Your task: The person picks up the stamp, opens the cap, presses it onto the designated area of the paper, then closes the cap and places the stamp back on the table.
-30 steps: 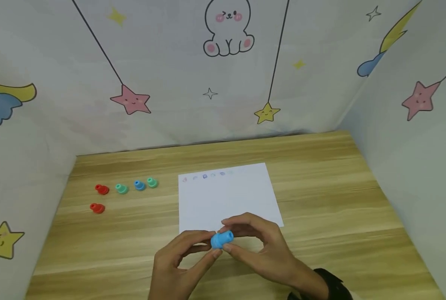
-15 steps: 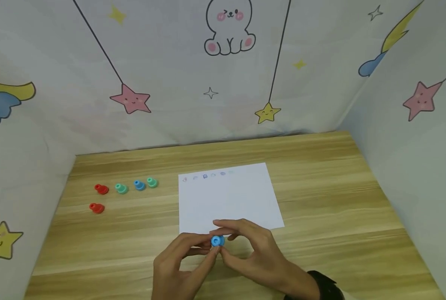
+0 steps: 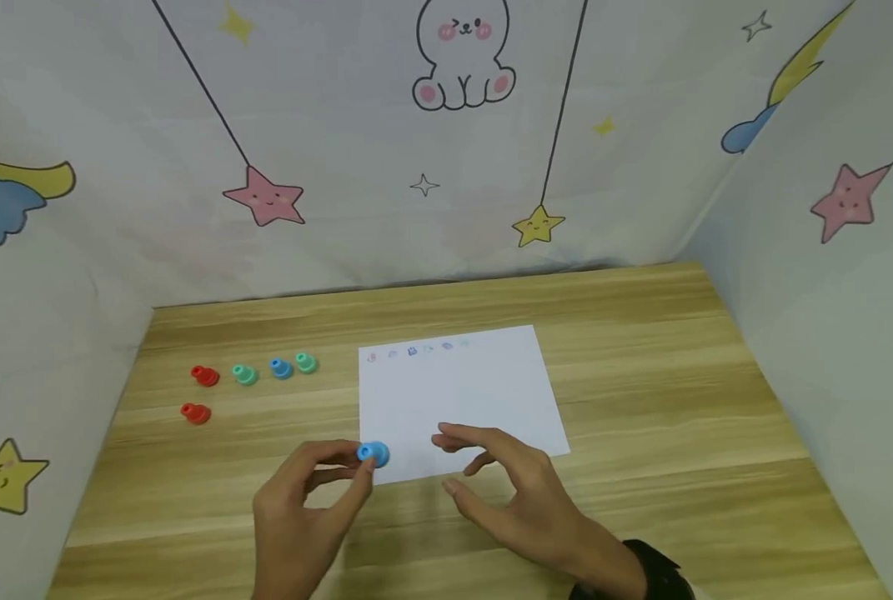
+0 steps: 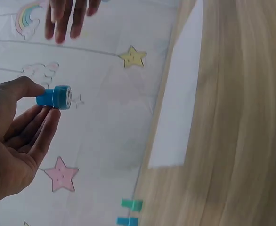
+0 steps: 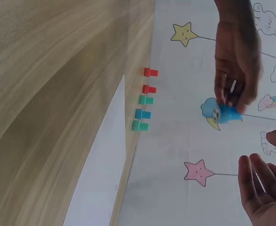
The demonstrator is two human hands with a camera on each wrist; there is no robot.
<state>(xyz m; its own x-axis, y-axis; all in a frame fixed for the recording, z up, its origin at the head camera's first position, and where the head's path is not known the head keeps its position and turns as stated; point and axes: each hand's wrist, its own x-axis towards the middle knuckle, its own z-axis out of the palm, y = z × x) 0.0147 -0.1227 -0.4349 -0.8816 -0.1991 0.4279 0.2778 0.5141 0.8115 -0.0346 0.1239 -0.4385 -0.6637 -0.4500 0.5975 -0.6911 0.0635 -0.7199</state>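
Observation:
My left hand [image 3: 296, 508] pinches a small blue stamp [image 3: 374, 454] between thumb and fingers, over the lower left corner of the white paper [image 3: 461, 400]. In the left wrist view the stamp [image 4: 53, 97] lies sideways, its round printed face pointing away from the palm. To the right, my right hand [image 3: 529, 492] holds nothing; its thumb and fingers are spread apart above the paper's lower edge. The right wrist view has both hands apart, with the stamp [image 5: 228, 114] in the left one. A row of faint coloured prints [image 3: 412, 351] runs along the paper's top edge.
Left of the paper stand several more stamps: a red stamp [image 3: 204, 376], another red stamp [image 3: 195, 413] nearer me, a green stamp [image 3: 245, 374], a blue stamp [image 3: 281, 368] and a second green stamp [image 3: 307, 362]. Patterned cloth walls [image 3: 356, 242] border the wooden table [image 3: 641, 375].
Both hands were together at the blue stamp. The right hand has let go, and the left hand has carried the stamp leftward and slightly up, away from it.

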